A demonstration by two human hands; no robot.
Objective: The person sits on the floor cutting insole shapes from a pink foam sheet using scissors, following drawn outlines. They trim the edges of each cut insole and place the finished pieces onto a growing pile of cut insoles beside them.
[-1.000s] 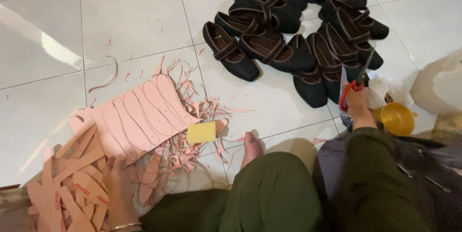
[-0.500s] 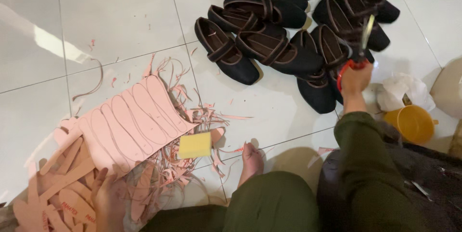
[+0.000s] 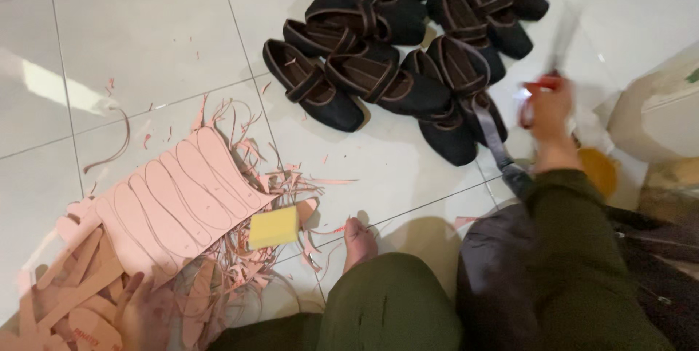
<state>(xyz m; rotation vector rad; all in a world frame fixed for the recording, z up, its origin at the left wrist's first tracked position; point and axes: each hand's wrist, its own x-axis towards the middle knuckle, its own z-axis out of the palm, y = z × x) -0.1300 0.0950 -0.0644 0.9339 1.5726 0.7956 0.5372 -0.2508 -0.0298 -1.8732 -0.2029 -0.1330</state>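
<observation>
Over glossy white tiles, the right hand [image 3: 547,112], blurred, has its fingers closed round red-handled scissors [image 3: 557,56] beside matte black shoes [image 3: 378,81]; pink insoles [image 3: 175,202] lie cut.

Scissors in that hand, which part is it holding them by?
The right hand holds the scissors by their red handles; the blurred blades point up and away.

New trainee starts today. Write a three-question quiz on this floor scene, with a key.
1. True or false: the right hand holds red-handled scissors.
2. What lies on the pink insole sheet? A) yellow sponge B) black shoe C) white cup
3. What colour are the shoes heaped on the tiled floor?

Key: 1 true, though the hand is blurred. 2 A, the yellow sponge at the sheet's edge. 3 black, with brown trim.
</observation>
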